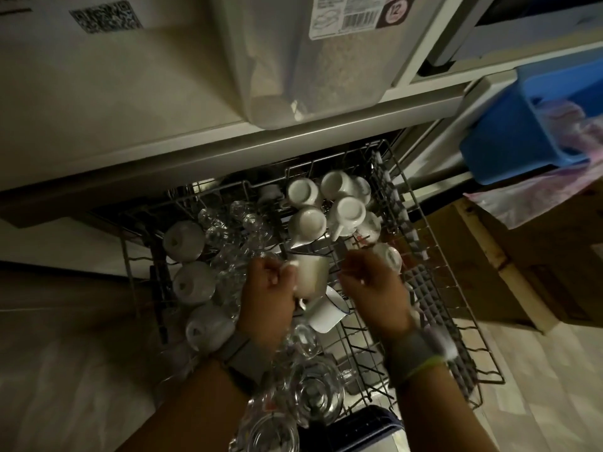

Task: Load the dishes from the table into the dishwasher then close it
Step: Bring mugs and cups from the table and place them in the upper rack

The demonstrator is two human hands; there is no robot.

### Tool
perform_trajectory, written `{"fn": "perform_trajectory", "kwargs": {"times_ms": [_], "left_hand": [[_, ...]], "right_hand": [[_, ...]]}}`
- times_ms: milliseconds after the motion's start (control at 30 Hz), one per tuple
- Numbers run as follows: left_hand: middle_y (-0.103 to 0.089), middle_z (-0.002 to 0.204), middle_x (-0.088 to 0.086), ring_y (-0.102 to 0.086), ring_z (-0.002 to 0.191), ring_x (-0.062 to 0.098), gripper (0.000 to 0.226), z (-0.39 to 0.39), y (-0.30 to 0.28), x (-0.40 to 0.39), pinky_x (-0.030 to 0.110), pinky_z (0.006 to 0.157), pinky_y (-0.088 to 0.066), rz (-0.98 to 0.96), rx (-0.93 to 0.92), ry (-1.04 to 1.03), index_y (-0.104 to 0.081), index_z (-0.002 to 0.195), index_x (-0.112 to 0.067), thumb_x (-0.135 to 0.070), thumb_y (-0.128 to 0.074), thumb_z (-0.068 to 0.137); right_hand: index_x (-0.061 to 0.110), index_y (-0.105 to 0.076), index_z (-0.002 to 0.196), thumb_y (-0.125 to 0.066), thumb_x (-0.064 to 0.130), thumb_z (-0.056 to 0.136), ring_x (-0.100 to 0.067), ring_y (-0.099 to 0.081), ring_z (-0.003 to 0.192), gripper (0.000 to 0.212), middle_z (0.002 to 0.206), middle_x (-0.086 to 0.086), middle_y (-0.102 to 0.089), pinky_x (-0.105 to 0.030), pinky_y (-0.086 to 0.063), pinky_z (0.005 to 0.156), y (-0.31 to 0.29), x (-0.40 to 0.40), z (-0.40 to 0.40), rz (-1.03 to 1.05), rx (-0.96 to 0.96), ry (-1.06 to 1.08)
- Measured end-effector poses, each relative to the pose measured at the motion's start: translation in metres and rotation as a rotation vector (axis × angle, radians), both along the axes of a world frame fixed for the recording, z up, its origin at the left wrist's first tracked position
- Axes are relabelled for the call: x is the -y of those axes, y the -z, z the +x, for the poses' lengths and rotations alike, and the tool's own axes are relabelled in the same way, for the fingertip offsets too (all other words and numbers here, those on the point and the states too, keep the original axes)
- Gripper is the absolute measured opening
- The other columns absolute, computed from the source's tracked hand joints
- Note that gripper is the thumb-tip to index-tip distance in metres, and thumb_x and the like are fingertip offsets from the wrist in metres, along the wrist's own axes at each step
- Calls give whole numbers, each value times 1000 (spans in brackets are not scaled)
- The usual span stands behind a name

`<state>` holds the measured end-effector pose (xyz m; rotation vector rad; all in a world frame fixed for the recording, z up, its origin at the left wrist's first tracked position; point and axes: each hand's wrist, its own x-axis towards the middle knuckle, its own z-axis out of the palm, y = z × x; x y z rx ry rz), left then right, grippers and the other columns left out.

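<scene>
My left hand (267,288) grips one glossy cream mug (311,272); right hand (375,282) curled, grip unclear; three round white bowls (192,282) in wire rack (456,321)

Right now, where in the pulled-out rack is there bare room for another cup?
Bare wire tines lie open between the white blue-rimmed enamel mug and the grey grid shelf. The rack's left side is crowded with clear glasses, its far end with upturned white cups.
</scene>
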<state>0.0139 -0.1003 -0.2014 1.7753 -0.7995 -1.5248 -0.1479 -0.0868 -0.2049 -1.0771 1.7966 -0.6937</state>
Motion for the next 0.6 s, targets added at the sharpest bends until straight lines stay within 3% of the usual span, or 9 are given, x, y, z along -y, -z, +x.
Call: {"fn": "perform_trajectory", "kwargs": {"times_ms": [67,133,200,267,300,367,433,600], "left_hand": [[-51,63,0,-43,46,11,15,-9,-1,5,23,43,-33,163,-206,-122,-45,83,-15,-15,-48,98],[-46,52,-3,-37,41,7,26,-16,-2,7,21,44,-29,289,-358,-193,-44,75,-13,-13,-41,101],[-43,51,-2,-35,37,6,31,-25,-2,7,18,40,-30,379,-490,-272,-43,70,-12,-11,-39,101],[-40,55,0,-33,32,5,32,-30,1,8,16,36,-32,453,-624,-352,-44,69,-10,-8,-38,100],[-40,55,0,-33,31,5,31,-32,1,9,16,35,-33,483,-680,-381,-45,70,-8,-7,-38,100],[-41,51,0,-35,33,5,29,-35,4,12,15,37,-36,530,-754,-404,-48,73,-6,-5,-37,100],[-41,45,-1,-37,40,6,27,-39,7,18,14,38,-38,559,-757,-372,-50,75,-4,-4,-37,99],[-41,60,5,-37,52,11,23,-45,9,26,16,39,-37,594,-583,-237,-51,72,-5,-1,-47,95]], "right_hand": [[25,-54,117,-75,20,77,-10,-66,95,46,109,3,-65,-31,-56,80,-2,-18,14,66,290,46],[29,-50,119,-80,25,77,-12,-67,91,51,110,3,-63,-27,-55,75,4,-23,27,91,378,102],[44,-48,111,-78,30,78,-13,-67,89,46,104,5,-63,-38,-57,78,11,-23,29,73,293,171],[52,-47,108,-76,49,71,-17,-65,92,47,105,3,-62,-46,-57,79,16,-18,26,56,113,160],[51,-47,113,-75,54,70,-17,-62,95,51,110,2,-60,-44,-56,79,16,-15,22,46,31,122],[32,-49,129,-75,48,74,-16,-56,101,63,121,-1,-54,-33,-52,82,16,-5,15,36,-94,56],[22,-48,137,-75,40,79,-18,-55,105,66,125,-4,-50,-27,-45,83,14,6,9,39,-205,32],[20,-49,130,-72,41,76,-27,-58,107,62,119,-6,-58,-40,-51,85,6,21,0,50,-381,32]]}}
